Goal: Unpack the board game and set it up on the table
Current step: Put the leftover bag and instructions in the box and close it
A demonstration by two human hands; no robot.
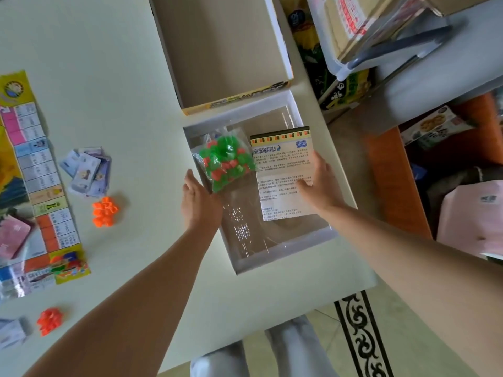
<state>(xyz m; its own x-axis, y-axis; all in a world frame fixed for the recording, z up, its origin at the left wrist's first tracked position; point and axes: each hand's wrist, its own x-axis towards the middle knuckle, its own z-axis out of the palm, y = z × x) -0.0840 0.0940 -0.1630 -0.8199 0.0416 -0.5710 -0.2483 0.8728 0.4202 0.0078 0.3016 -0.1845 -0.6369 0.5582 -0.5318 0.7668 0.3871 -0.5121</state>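
Observation:
The white game box point(272, 257) lies open on the table with a clear plastic insert inside. My left hand point(200, 202) holds a clear bag of green and red plastic pieces point(224, 163) from below, over the box's left side. My right hand point(319, 183) grips the printed instruction sheet point(283, 170) over the box's right side, thumb on top. The unfolded game board point(40, 170) lies at the table's left edge. A pile of paper money point(87, 170) and two clusters of orange pieces point(105, 211) point(49, 321) lie beside the board.
The box lid point(223, 50) lies upside down behind the box. A pink card deck point(12, 235) rests on the board. Past the table's right edge stand cartons, a plastic bin point(381, 36) and an orange cabinet point(392, 170).

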